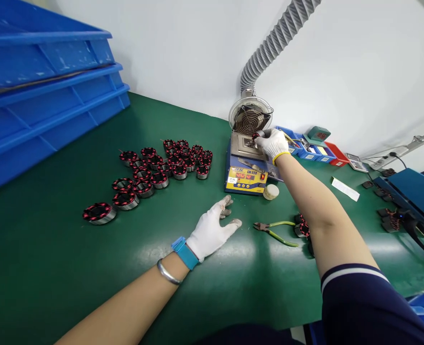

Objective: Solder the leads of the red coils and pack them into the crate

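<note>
My right hand (274, 143), in a white glove with a yellow cuff, grips a motor stator (257, 136) over the metal top of a blue and yellow solder pot (246, 178) with a lit red display. My fingers partly hide that stator. My left hand (212, 229), gloved and wearing a blue wrist strap, is held above the green table with thumb and fingers apart and nothing between them. Green-handled cutting pliers (277, 232) lie to its right. Many black and red stators, such as the nearest one (99, 213), are grouped on the table to the left.
Stacked blue crates (53, 105) rise at the left. Behind the pot stand a round fan guard (250, 120) and a grey hose (280, 43). A small white jar (271, 192) sits beside the pot. Small blue bins (308, 152) and a red bin (337, 154) line the wall.
</note>
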The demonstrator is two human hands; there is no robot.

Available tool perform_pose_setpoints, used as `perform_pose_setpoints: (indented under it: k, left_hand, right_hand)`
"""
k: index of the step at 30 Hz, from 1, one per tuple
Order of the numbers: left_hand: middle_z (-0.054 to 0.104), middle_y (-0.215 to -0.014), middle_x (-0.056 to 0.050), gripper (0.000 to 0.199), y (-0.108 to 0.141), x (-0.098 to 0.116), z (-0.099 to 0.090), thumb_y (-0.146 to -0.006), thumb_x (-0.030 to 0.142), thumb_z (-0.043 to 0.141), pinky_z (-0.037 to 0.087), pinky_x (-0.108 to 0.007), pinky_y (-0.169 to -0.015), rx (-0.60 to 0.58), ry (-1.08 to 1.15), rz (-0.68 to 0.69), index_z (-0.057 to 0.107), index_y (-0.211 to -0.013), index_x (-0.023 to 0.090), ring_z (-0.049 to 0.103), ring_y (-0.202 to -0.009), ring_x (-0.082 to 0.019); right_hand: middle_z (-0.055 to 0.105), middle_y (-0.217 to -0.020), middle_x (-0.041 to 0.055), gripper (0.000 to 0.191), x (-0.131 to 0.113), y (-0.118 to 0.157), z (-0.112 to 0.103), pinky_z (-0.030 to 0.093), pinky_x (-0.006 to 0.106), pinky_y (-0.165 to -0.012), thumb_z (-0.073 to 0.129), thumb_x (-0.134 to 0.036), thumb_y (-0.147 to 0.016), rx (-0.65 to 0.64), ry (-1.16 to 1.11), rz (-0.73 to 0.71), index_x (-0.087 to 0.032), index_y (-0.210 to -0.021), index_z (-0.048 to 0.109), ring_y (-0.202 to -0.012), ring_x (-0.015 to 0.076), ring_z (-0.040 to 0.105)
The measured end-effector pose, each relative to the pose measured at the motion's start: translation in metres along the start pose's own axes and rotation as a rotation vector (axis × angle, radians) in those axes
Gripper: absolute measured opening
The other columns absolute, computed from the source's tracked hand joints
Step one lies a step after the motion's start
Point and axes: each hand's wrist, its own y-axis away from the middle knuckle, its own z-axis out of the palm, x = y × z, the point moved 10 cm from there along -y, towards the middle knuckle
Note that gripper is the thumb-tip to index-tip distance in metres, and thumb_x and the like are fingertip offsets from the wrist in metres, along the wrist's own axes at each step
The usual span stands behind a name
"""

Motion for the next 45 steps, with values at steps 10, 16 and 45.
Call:
perform_pose_setpoints:
  k: [10,16,45]
  left_hand:
    - [0.056,-0.131,-0.012,0.071,0.000,0.001,0.000,-0.077,0.038,0.066,0.051,-0.039,-0.093,-0.001,-0.023,0.001,0.039,-0.139,0.015,0.061,-0.104,-0.022]
    - [0.056,-0.131,-0.012,0.070,0.001,0.002,0.000,-0.078,0.037,0.065,0.051,-0.040,-0.093,0.000,-0.024,0.005,0.039,-0.139,0.015,0.061,-0.104,-0.022]
    - [0.054,-0.132,-0.012,0.068,-0.016,-0.025,-0.046,-0.078,0.039,0.066,0.053,-0.036,-0.088,0.393,0.052,-0.009,0.040,-0.138,0.020,0.061,-0.106,-0.022]
  right_hand:
    - [0.068,-0.084,0.0040,0.032,-0.004,0.003,0.011,0.050,0.034,-0.077,0.063,-0.040,-0.067,-0.042,0.039,-0.017,-0.021,-0.092,0.067,-0.082,0.0218,0.063]
    - [0.068,-0.090,0.0059,0.035,-0.006,0.001,0.000,0.049,0.035,-0.081,0.063,-0.039,-0.068,-0.013,0.011,-0.017,-0.018,-0.097,0.067,-0.087,0.0225,0.063]
    - [0.068,-0.080,0.0029,0.040,0.016,0.023,-0.019,0.051,0.027,-0.074,0.071,-0.039,-0.065,-0.024,-0.415,0.131,-0.013,-0.096,0.067,-0.073,0.0139,0.061]
